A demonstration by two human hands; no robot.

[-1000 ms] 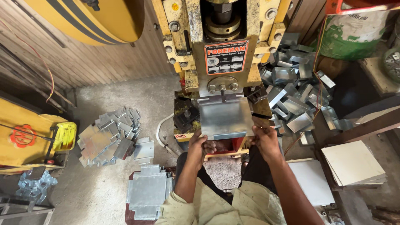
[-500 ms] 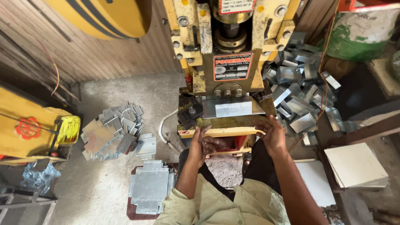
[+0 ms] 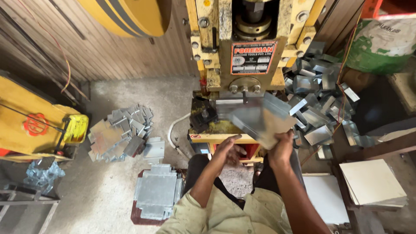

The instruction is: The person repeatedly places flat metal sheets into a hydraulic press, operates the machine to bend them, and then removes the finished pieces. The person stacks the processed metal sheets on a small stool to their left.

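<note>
Right hand: the right hand (image 3: 282,146) was clamped on the near edge of the bent metal sheet (image 3: 261,122), fingers wrapped tight around it.
Sheet: it sat tilted, lifted off the press bed (image 3: 216,128), just in front of the yellow press (image 3: 251,47).
Left hand: the left hand (image 3: 229,149) was off the sheet, fingers loosely spread, holding nothing, hovering at the bed's front edge.
Right side: a heap of bent pieces (image 3: 318,102) lay piled beside the press.
Left floor: a stack of flat blanks (image 3: 157,191) rested by the person's knee, with a scattered pile of cut pieces (image 3: 121,136) further out.
</note>
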